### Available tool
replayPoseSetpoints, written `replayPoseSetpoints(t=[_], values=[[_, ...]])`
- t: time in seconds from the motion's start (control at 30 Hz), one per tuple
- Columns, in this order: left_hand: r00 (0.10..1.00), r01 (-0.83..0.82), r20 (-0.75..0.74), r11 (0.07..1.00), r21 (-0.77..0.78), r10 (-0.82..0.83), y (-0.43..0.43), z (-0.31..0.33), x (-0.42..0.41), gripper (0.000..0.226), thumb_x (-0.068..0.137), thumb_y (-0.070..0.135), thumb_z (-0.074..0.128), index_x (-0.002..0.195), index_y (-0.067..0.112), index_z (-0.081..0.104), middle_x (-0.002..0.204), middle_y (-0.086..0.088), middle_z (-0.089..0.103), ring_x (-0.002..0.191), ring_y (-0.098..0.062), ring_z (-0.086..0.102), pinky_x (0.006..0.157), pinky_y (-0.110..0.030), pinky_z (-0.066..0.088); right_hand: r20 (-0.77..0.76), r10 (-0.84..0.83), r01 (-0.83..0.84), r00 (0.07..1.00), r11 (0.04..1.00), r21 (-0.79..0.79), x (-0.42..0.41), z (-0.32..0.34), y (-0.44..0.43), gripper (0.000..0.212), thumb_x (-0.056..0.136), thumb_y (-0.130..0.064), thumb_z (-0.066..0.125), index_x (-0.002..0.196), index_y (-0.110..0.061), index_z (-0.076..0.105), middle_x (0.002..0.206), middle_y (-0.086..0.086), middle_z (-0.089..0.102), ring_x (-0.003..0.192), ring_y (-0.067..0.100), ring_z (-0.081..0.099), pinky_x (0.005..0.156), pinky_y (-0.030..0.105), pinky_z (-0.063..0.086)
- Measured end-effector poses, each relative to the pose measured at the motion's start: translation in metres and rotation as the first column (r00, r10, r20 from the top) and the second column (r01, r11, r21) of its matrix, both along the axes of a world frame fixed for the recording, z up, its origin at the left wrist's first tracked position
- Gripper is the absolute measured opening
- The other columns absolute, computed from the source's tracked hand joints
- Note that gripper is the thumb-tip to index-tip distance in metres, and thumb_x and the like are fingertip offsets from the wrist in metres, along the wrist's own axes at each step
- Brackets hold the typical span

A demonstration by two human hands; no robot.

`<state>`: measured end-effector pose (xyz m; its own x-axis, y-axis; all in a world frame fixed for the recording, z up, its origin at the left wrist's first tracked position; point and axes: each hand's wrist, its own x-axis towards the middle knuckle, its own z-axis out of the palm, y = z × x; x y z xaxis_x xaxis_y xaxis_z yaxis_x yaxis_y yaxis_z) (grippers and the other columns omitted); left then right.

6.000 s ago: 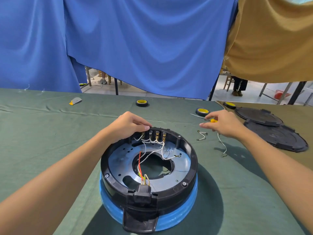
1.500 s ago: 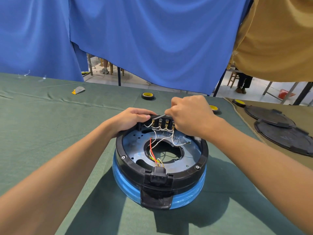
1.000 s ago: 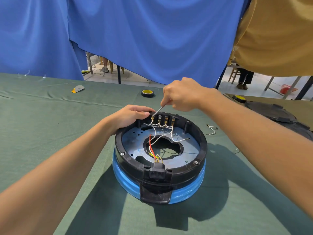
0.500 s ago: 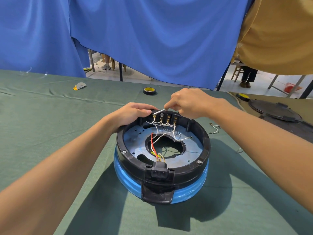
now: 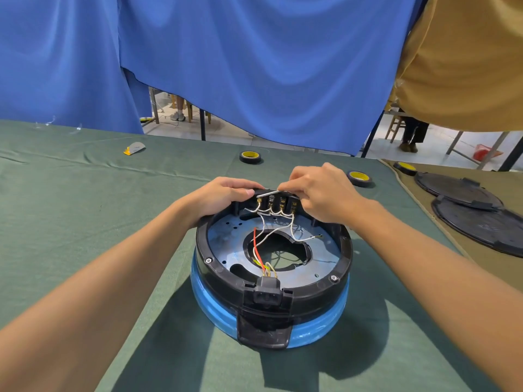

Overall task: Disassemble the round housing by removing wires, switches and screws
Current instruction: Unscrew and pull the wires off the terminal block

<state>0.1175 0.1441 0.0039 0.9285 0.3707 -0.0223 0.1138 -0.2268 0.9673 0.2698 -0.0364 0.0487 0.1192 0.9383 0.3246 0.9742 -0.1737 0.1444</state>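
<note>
The round housing (image 5: pixel 271 292), black rim over a blue band, sits on the green cloth with its metal plate up. A row of switches (image 5: pixel 276 203) with white wires (image 5: pixel 264 222) lines its far rim; red and yellow wires run to the power socket (image 5: pixel 267 291) at the near rim. My left hand (image 5: pixel 223 193) grips the far rim left of the switches. My right hand (image 5: pixel 317 190) grips a screwdriver (image 5: pixel 270 192), its metal shaft lying nearly flat with the tip at the leftmost switch terminal. Its handle is hidden in my fist.
Rolls of black and yellow tape (image 5: pixel 250 157) (image 5: pixel 359 178) (image 5: pixel 405 167) lie beyond the housing. Two black round covers (image 5: pixel 481 216) rest on the brown cloth at right. A grey and yellow scraper (image 5: pixel 134 148) lies far left. Blue and tan curtains hang behind.
Six seconds ago my right hand was at the screwdriver on the cloth to the right. It brought the tool over the switches, and its shaft has lowered to the leftmost terminal.
</note>
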Motion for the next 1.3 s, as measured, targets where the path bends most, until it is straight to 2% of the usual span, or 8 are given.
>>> replayPoseSetpoints(t=[0.2,0.3,0.43,0.7,0.83,0.97,1.2,1.3], values=[[1.000,-0.007,-0.001,1.000,0.009,0.007,0.003,-0.002,0.001,0.029,0.099,0.015,0.052,0.106,0.031,0.075,0.107,-0.005,0.074,0.099,-0.023,0.071,0.086,-0.038,0.055,0.098,-0.049,0.041,0.994,0.995,0.088,-0.005,-0.011,-0.015,0.039,0.089,-0.016,0.049,0.118,-0.037,0.066,0.105,-0.005,0.063,0.086,0.023,0.058,0.068,0.032,0.024],[1.000,-0.013,0.005,1.000,0.008,0.013,0.004,-0.004,0.003,0.028,0.099,0.014,0.052,0.108,0.029,0.075,0.109,-0.006,0.074,0.103,-0.025,0.070,0.094,-0.043,0.053,0.035,-0.083,0.078,0.996,0.988,0.130,-0.008,-0.012,-0.017,0.040,0.091,-0.016,0.047,0.117,-0.039,0.066,0.107,-0.006,0.064,0.087,0.023,0.059,0.067,0.031,0.025],[1.000,-0.007,0.001,1.000,0.023,0.007,0.005,-0.003,0.003,0.029,0.099,0.015,0.052,0.108,0.030,0.075,0.109,-0.005,0.074,0.102,-0.022,0.070,0.092,-0.041,0.053,-0.034,-0.086,0.090,0.996,0.985,0.150,-0.010,-0.015,-0.021,0.039,0.092,-0.015,0.047,0.116,-0.038,0.067,0.106,-0.005,0.064,0.087,0.024,0.061,0.066,0.032,0.029],[1.000,-0.011,-0.012,1.000,0.020,0.011,0.002,-0.001,0.001,0.029,0.099,0.017,0.052,0.106,0.033,0.075,0.108,-0.006,0.074,0.102,-0.024,0.070,0.091,-0.041,0.054,0.108,-0.103,0.091,0.989,0.989,0.113,-0.017,-0.014,-0.017,0.040,0.092,-0.015,0.046,0.121,-0.037,0.064,0.106,-0.005,0.061,0.086,0.023,0.060,0.066,0.031,0.024],[1.000,-0.013,-0.018,1.000,0.024,0.013,0.001,0.001,0.000,0.030,0.100,0.016,0.052,0.105,0.035,0.075,0.107,-0.005,0.074,0.101,-0.023,0.070,0.087,-0.038,0.055,0.041,-0.082,0.079,0.996,0.994,0.079,-0.012,-0.011,-0.015,0.044,0.093,-0.012,0.045,0.123,-0.039,0.063,0.110,-0.006,0.062,0.090,0.022,0.059,0.068,0.032,0.027],[1.000,-0.011,-0.015,1.000,0.008,0.011,-0.003,0.004,-0.002,0.032,0.100,0.015,0.051,0.100,0.036,0.076,0.103,-0.002,0.075,0.094,-0.019,0.072,0.072,-0.027,0.057,0.041,-0.004,0.004,0.999,1.000,-0.014,-0.009,-0.006,-0.008,0.044,0.093,-0.012,0.048,0.123,-0.041,0.063,0.113,-0.011,0.060,0.091,0.016,0.053,0.075,0.034,0.025],[1.000,0.002,-0.015,1.000,-0.020,-0.002,-0.005,0.006,-0.005,0.032,0.100,0.016,0.050,0.104,0.034,0.075,0.105,-0.004,0.075,0.094,-0.022,0.073,0.070,-0.027,0.058,-0.011,0.021,-0.020,1.000,0.998,0.056,-0.012,-0.011,-0.011,0.036,0.095,-0.018,0.051,0.122,-0.039,0.064,0.109,-0.009,0.062,0.090,0.016,0.054,0.075,0.034,0.029],[1.000,0.003,-0.005,1.000,-0.030,-0.003,-0.005,0.005,-0.004,0.031,0.100,0.015,0.051,0.104,0.034,0.076,0.104,-0.003,0.075,0.095,-0.021,0.073,0.069,-0.024,0.057,-0.162,0.047,-0.024,0.986,0.989,0.143,-0.019,-0.005,-0.014,0.025,0.094,-0.035,0.055,0.115,-0.040,0.067,0.097,-0.013,0.061,0.079,0.009,0.050,0.074,0.033,0.035]])
